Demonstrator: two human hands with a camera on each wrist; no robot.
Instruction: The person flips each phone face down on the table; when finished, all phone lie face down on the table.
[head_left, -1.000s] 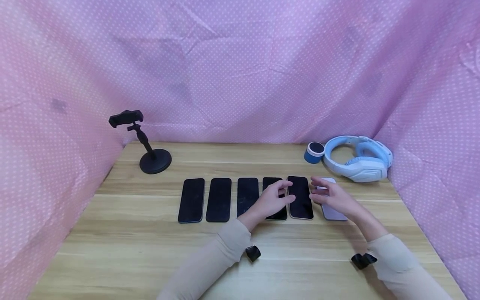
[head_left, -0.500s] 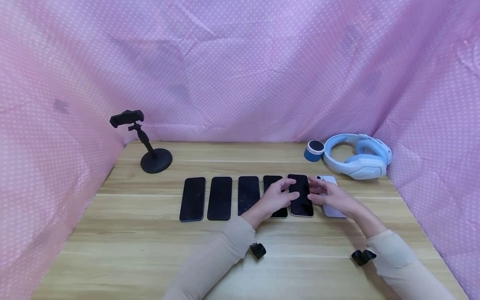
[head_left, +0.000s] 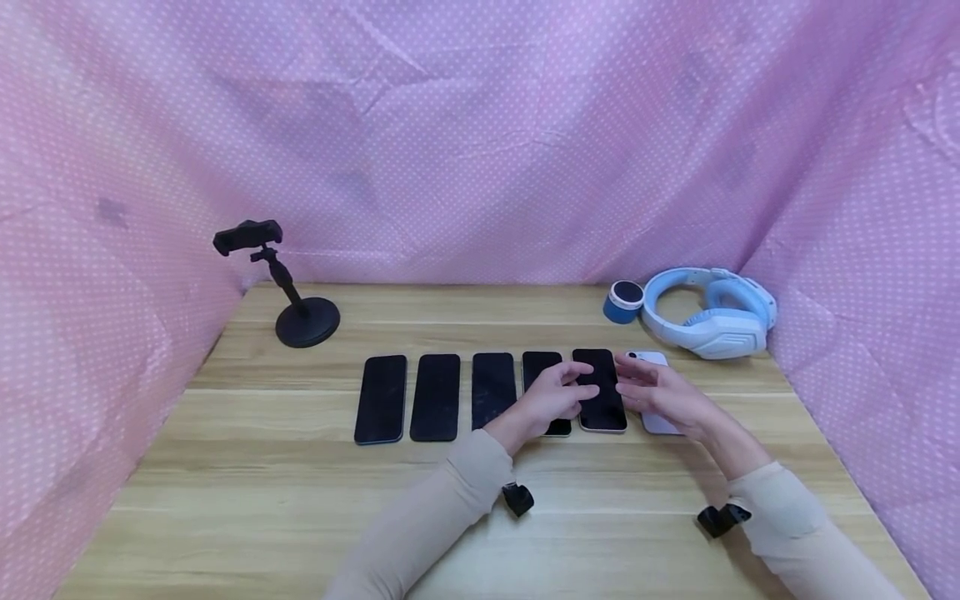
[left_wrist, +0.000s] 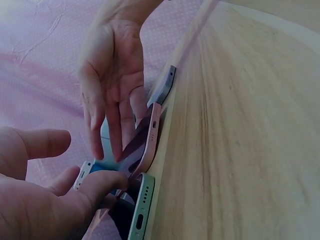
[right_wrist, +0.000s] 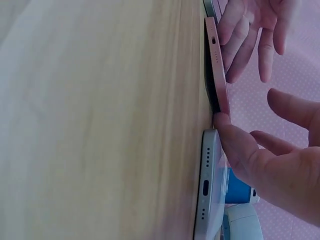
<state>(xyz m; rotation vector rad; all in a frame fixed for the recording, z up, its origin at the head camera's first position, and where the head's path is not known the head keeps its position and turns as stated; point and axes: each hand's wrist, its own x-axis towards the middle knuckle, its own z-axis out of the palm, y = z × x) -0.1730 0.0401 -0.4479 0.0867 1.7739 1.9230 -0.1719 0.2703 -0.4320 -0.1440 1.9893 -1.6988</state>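
In the head view my left hand (head_left: 553, 395) hovers over the fourth phone (head_left: 540, 363) from the left, its fingers reaching over the fifth phone (head_left: 600, 412). That fifth phone lies screen up and shows a pink edge (left_wrist: 150, 145) in the left wrist view. The fourth has a pale green edge (left_wrist: 143, 210). My right hand (head_left: 666, 395) is bent loosely over the pale lilac phone (head_left: 662, 423), which lies back up at the row's right end. In the right wrist view a right fingertip is at the pink phone's near corner; contact cannot be told. Neither hand grips anything.
Further left lie several dark phones, among them a first (head_left: 381, 400), a second (head_left: 435, 397) and a third (head_left: 493, 387). A black phone stand (head_left: 306, 321) is at the back left. Blue-and-white headphones (head_left: 712, 329) and a small blue speaker (head_left: 623, 302) sit back right.
My left hand has shifted slightly right, its fingers further over the fifth phone. The right hand stays nearly in place beside it. The head view has shifted a little.
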